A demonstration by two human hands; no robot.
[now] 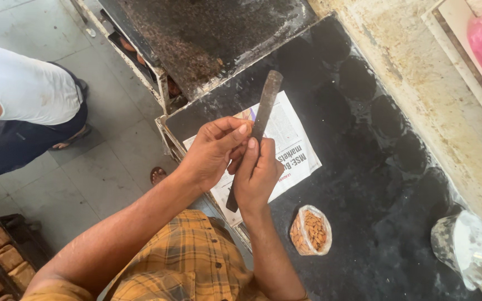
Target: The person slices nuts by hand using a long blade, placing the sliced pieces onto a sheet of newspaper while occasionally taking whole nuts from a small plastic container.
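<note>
Both hands close around one long, flat, dark metal strip (263, 111), which looks rusty and points up and away from the person. The right hand (256, 175) has its grip wrapped about the lower half, with the thumb lying along the strip's face. The left hand (212, 149) pinches the strip just above, thumb and fingertips pressed on its side, so the two hands touch each other. The strip is held in the air over the desk, and its lower end comes out below the right palm.

The desk (375, 223) is a wide black surface, greasy, with a row of round dark marks along its far edge. Beside it stands a dirty black tray (207, 39) on a metal rack. A second person in a white shirt (26, 89) stands on the tiled floor at the left, well apart. A crate with brown bread loaves (1, 259) sits at the lower left corner.

A sheet of newspaper (294, 147) lies on the desk directly under the hands. Near the right forearm there is a small clear bag of brown nuts (311, 229), and farther right a crumpled clear plastic bag (465, 246).
</note>
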